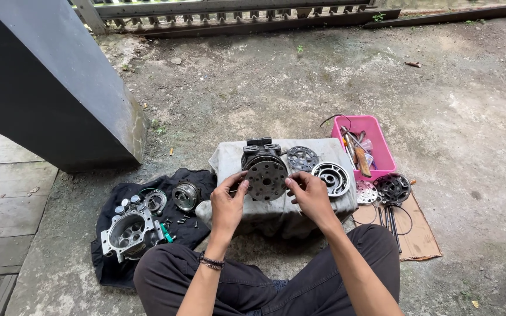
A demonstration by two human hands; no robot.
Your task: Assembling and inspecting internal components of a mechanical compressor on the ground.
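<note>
Left hand (228,202): fingers curled onto the left edge of a round metal disc (266,179) with a ring of holes — gripping it at the rim.
Right hand (308,194): closed on the disc's right edge, thumb and fingertips pinching the rim.
Disc: it stands upright, face toward the camera, seated on the front of a dark compressor body (260,153).
Support: a grey cloth-covered block (323,151) on the concrete floor (253,88) carries the compressor body.
On the cloth: a dark perforated plate (302,158) and a silver valve plate (331,178) lie to the right of the disc.
Left side: a black cloth (197,228) holds a silver housing (129,234) with round bores, a ring (154,200) and a small cylinder part (185,195).
Right side: a pink tray (373,129) with tools — near it a thin silver disc (366,192) and a dark round part (392,188) on cardboard (420,237).
Person: seated cross-legged in dark trousers (311,287), a bracelet (211,262) on the left wrist.
</note>
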